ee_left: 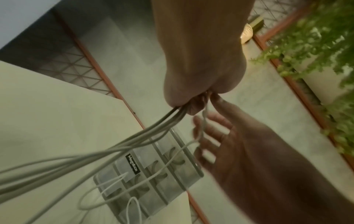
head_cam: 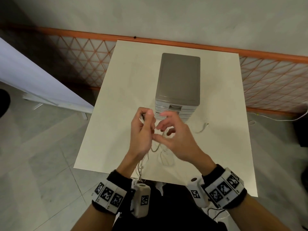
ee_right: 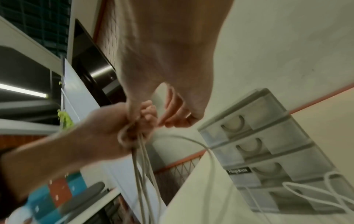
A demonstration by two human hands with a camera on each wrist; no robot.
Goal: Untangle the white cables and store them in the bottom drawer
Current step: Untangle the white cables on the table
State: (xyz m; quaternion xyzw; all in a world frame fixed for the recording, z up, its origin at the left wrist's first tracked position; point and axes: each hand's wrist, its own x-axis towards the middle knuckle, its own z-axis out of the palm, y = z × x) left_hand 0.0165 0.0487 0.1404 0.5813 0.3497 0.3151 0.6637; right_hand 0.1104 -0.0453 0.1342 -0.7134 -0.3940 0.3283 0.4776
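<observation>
My left hand (head_cam: 144, 125) is raised over the white table (head_cam: 115, 117) and grips a bundle of white cables (head_cam: 141, 164) in its fist; the strands hang down toward the table's near edge. Close beside it, my right hand (head_cam: 157, 132) pinches one strand at the fist between thumb and index finger, its other fingers spread. In the left wrist view that strand (ee_left: 204, 118) runs past the right hand (ee_left: 207, 109). Loose loops (head_cam: 166, 159) lie on the table below. The grey drawer unit (head_cam: 178, 77) stands behind the hands, every drawer closed.
A loose cable end (head_cam: 202, 127) lies on the table to the right of the drawer unit's base. An orange lattice fence (head_cam: 270, 84) runs behind the table. A white board (head_cam: 38, 84) leans at the left. Another white wire (head_cam: 275, 118) trails on the floor at the right.
</observation>
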